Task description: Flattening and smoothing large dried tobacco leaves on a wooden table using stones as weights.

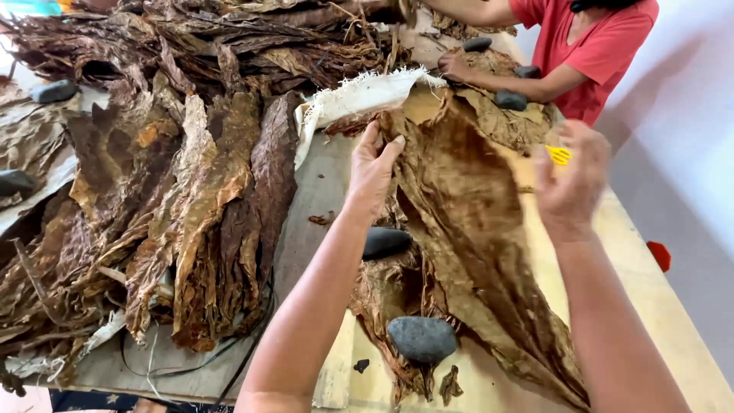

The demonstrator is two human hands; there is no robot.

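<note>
I hold up a large brown dried leaf (466, 222) over the wooden table (665, 306). My left hand (372, 170) pinches its upper left edge. My right hand (572, 177) is raised at the leaf's right side, blurred, and whether it grips the leaf is unclear. The leaf hangs down toward the table's near edge. Under it lie more flattened leaves (386, 306), weighed down by two dark grey stones (421, 338) (384, 242).
A big heap of dried leaves (183, 191) covers the left of the table, with stones (53, 91) on its edge. A white frayed cloth (359, 95) lies at the middle. Across the table a person in a red shirt (592, 46) presses leaves flat beside more stones (510, 100).
</note>
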